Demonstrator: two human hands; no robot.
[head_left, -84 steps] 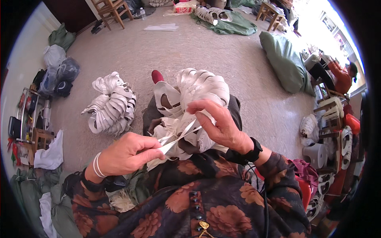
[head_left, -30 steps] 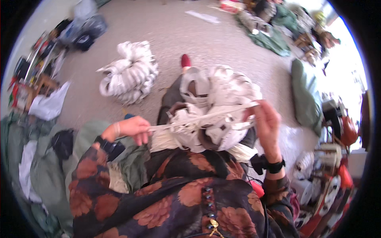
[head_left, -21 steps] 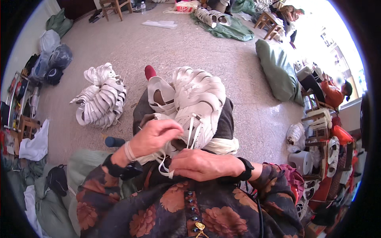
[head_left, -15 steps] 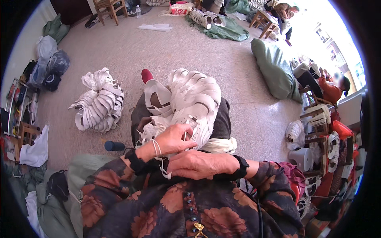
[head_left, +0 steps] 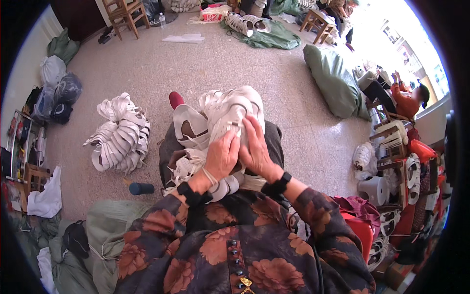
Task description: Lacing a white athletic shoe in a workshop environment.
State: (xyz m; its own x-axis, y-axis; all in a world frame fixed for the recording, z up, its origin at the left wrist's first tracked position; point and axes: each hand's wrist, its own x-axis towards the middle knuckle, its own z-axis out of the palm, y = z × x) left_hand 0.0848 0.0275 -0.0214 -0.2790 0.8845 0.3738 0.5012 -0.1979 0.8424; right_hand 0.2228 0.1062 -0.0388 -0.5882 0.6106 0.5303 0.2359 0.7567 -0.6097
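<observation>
On my lap rests a bunch of white shoe uppers point(head_left: 237, 103), nested one over another. My left hand point(head_left: 221, 156) bends its fingers over the nearest upper, pressed together at its lacing part; whatever lies under the fingertips is partly hidden. A white loop of lace point(head_left: 210, 177) hangs round my left wrist. Beside it, my right hand point(head_left: 257, 151) lies with fingers stretched along the same upper's right side. More white uppers with loose laces point(head_left: 188, 164) lie at my left knee, next to an upper with a brown inside point(head_left: 190, 128).
On the floor to the left is another pile of white uppers point(head_left: 122, 134), with a dark blue bottle point(head_left: 142, 188) nearer me. Green sacks point(head_left: 333, 81) lie ahead right. Wooden chairs point(head_left: 125, 17) and a seated person in orange point(head_left: 406, 103) are farther off. A red container point(head_left: 360, 228) stands at my right.
Both hands have moved forward and up onto the uppers. My right hand has left the lace end near my body and now lies along the upper. My view has shifted slightly.
</observation>
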